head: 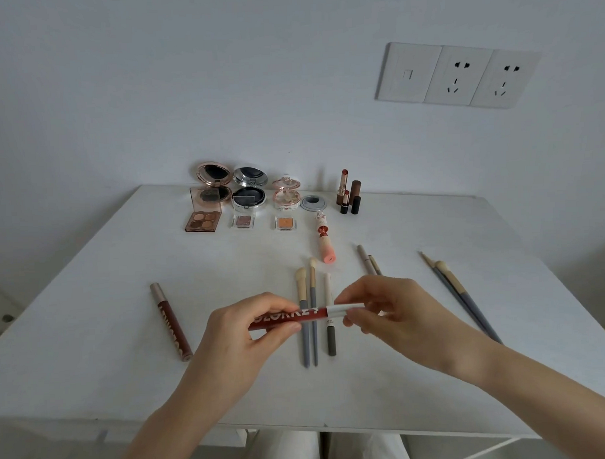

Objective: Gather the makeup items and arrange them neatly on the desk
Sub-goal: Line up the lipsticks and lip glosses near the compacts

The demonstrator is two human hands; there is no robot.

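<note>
Red lip gloss tube [287, 318] with a white cap, held level above the white desk [90, 288]. Left hand [243, 331] curled round the red body; right hand [396, 308] pinching the cap end. Directly below: two grey-handled brushes [305, 346] and a grey-and-white stick [331, 341], side by side. Second dark-red gloss tube [170, 323] lies well left. Open compacts [213, 184] line the far edge.
</note>
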